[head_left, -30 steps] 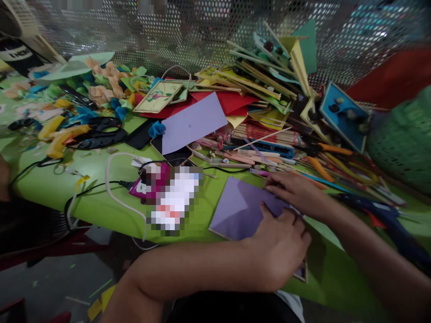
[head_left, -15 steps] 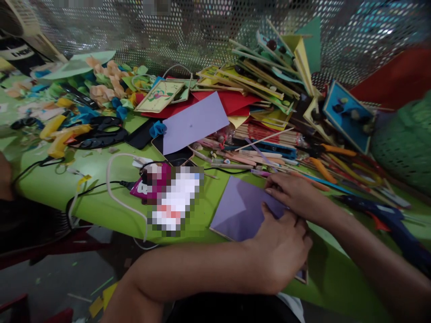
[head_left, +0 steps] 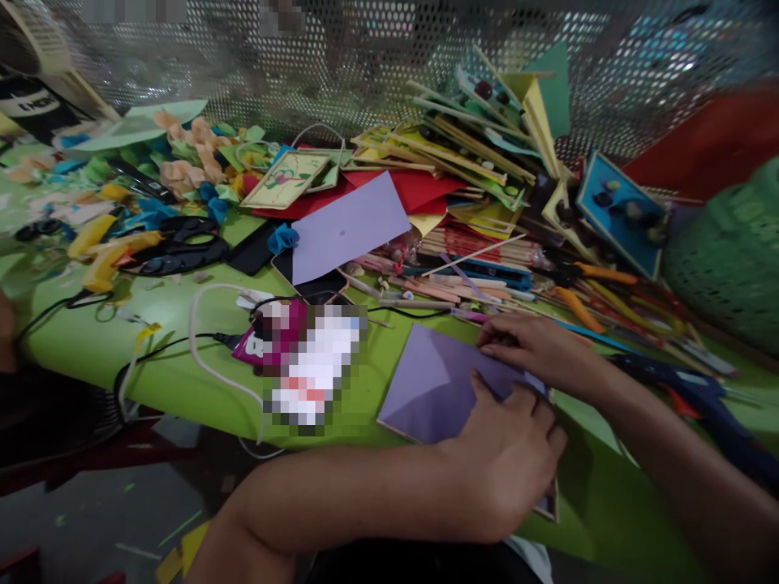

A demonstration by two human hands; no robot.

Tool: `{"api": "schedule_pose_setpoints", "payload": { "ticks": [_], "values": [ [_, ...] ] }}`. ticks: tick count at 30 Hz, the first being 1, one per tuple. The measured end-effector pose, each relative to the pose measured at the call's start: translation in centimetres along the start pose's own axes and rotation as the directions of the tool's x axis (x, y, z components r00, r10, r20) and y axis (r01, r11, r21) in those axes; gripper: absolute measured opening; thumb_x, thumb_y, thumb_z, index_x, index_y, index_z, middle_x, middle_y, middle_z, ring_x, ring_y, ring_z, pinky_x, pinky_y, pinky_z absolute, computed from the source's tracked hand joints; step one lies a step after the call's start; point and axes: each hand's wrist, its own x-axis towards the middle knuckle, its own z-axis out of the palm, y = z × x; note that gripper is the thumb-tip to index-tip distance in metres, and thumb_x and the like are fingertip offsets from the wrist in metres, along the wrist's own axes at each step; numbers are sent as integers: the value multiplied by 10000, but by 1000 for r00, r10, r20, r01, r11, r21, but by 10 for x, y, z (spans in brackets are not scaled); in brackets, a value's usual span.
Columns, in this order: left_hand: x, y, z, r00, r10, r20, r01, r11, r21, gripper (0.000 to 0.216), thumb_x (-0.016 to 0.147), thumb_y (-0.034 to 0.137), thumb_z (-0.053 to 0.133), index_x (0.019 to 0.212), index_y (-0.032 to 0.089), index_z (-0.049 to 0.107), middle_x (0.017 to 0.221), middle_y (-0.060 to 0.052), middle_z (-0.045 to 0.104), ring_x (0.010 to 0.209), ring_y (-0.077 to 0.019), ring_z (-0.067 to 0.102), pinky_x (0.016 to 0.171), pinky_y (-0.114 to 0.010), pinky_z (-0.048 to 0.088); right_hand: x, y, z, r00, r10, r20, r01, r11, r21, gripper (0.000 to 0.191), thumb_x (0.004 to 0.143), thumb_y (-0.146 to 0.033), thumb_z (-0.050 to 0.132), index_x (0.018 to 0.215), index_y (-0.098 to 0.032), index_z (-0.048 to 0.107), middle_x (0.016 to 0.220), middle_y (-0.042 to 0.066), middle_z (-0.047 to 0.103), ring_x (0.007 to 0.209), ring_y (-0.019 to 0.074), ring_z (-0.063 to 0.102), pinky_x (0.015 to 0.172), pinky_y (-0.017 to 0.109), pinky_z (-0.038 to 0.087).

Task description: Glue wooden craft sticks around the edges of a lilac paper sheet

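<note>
A purple paper sheet [head_left: 429,381] with a diagonal fold lies on the green table [head_left: 176,381], on top of a thin board. My left hand [head_left: 508,454] rests on the sheet's near right part, fingers curled and pressing down on the paper. My right hand [head_left: 535,349] lies flat on the sheet's far right edge, fingers stretched out along the fold. Both forearms cross the lower part of the view.
A second lilac sheet [head_left: 346,227] lies behind, over a phone. Sticks, coloured card and frames [head_left: 480,154] pile at the back. Scissors [head_left: 176,251], yellow glue guns [head_left: 109,251] and cables sit left; a blue glue gun [head_left: 699,389] and green basket [head_left: 730,251] right.
Both hands stay on the purple sheet with only slight finger shifts; the view has tilted a little.
</note>
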Motion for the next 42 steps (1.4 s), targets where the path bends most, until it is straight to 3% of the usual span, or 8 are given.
{"api": "schedule_pose_setpoints", "payload": {
  "ticks": [10,16,20,31,36,42],
  "values": [
    [1,2,3,1000,-7,10,7,1000,19,404,995,364,628,1306,112,685,1343,-197,600,1205,-347,510,1005,-744,499,0,-1,6,996,-25,-91,19,998,-61,171,925,-298,526,825,-257,658,853,58,752,809,223,689,765,376,522],
    [0,1,-1,1000,7,6,-7,1000,18,361,1002,308,585,1292,116,679,1272,-177,606,1131,-312,527,996,-733,514,0,8,5,999,-16,-47,16,1000,6,170,918,-400,601,881,-264,697,866,32,753,782,207,677,727,352,517],
    [0,1,-1,1000,2,23,-2,1000,18,357,998,290,577,1289,111,682,1281,-189,604,1152,-329,526,989,-745,507,1,6,5,999,0,-49,-2,999,-36,129,887,-383,643,844,-267,682,847,29,752,783,209,680,724,348,509],
    [3,-1,-5,999,0,55,0,1000,4,341,1049,265,513,1299,121,695,1280,-185,624,1149,-326,538,996,-741,502,0,1,6,996,-25,-83,21,999,-49,146,929,-343,590,839,-259,669,862,44,753,816,225,698,780,375,525],
    [4,1,0,1000,-1,9,1,999,33,347,1049,233,482,1294,136,707,1307,-196,619,1177,-342,533,989,-759,497,0,2,9,995,-38,-91,31,997,-77,163,945,-327,559,843,-258,666,854,50,750,826,235,699,778,385,533],
    [2,-1,-2,1000,0,12,0,1000,-14,321,1043,260,539,1279,112,697,1240,-170,631,1149,-325,536,989,-782,503,-1,2,8,995,-16,-95,13,999,-32,179,940,-348,551,846,-256,672,877,56,750,829,235,697,798,395,535]
  ]
}}
